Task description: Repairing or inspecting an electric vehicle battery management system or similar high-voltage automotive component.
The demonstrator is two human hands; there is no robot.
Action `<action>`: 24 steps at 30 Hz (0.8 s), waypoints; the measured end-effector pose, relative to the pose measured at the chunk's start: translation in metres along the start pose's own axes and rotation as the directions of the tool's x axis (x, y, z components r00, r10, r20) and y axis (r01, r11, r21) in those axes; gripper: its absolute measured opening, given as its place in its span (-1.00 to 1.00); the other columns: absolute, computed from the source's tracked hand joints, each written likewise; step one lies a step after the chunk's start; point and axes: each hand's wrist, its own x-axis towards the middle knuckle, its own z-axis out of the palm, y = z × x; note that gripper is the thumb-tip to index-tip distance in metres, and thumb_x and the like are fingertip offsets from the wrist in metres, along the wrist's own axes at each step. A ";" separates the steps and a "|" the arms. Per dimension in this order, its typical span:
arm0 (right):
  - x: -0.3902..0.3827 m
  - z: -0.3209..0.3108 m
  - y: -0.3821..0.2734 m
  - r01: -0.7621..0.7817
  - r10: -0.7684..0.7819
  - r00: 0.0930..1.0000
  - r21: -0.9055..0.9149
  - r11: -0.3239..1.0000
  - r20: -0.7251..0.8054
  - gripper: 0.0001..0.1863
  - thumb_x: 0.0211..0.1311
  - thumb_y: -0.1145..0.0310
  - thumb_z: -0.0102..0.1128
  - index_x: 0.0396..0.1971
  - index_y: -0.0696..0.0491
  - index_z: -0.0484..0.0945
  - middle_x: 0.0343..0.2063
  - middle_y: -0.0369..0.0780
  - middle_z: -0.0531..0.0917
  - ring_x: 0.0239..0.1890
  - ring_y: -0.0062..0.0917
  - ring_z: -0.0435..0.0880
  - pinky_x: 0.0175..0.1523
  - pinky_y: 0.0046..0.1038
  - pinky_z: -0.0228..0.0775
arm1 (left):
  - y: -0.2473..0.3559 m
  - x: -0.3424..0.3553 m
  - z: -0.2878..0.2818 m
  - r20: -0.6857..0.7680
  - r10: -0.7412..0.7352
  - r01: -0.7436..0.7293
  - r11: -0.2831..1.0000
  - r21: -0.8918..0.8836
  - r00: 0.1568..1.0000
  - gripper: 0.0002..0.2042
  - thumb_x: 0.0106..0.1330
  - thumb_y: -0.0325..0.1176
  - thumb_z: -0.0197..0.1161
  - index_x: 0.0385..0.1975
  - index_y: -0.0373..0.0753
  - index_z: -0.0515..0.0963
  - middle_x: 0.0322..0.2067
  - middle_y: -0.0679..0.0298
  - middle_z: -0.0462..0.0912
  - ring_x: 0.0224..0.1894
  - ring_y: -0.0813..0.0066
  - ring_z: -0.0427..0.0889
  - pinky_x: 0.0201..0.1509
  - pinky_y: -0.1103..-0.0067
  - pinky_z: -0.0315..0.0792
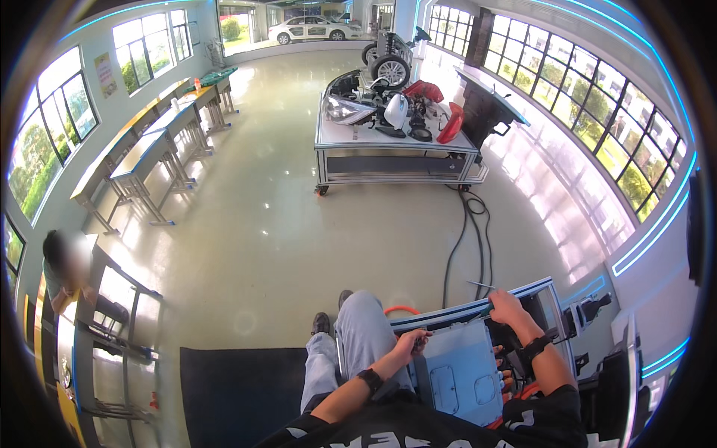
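Seated before an aluminium-framed stand (441,319), I have both hands at a light blue-grey metal box (457,366) with rectangular panels on its lid. My left hand (409,346) is closed over the box's left far corner, around something small and dark that I cannot make out. My right hand (508,308) is closed at the far rim of the stand, right of the box. A thin metal rod (482,284) sticks out beside its fingers, with a bit of green below; its grip is hidden. Orange connectors (506,379) line the box's right side.
Ahead stands a wheeled table (396,143) bearing headlights and other car parts. Black cables (468,231) run over the floor from it. Rows of desks (146,155) line the left side, where another person (66,269) sits. A dark mat (243,396) lies beside me.
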 end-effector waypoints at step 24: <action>-0.007 -0.005 -0.006 0.055 -0.043 0.994 0.118 0.992 -0.096 -0.59 0.13 0.09 0.19 -0.23 0.14 0.47 -0.35 0.00 0.63 -0.22 -0.08 0.62 -0.12 -0.16 0.46 | -0.001 0.003 0.002 -0.032 -0.016 0.016 1.000 0.002 0.999 -0.79 0.29 -0.29 0.02 -0.24 -0.27 0.48 -0.56 0.40 0.41 -0.66 0.69 0.20 -0.62 0.73 0.04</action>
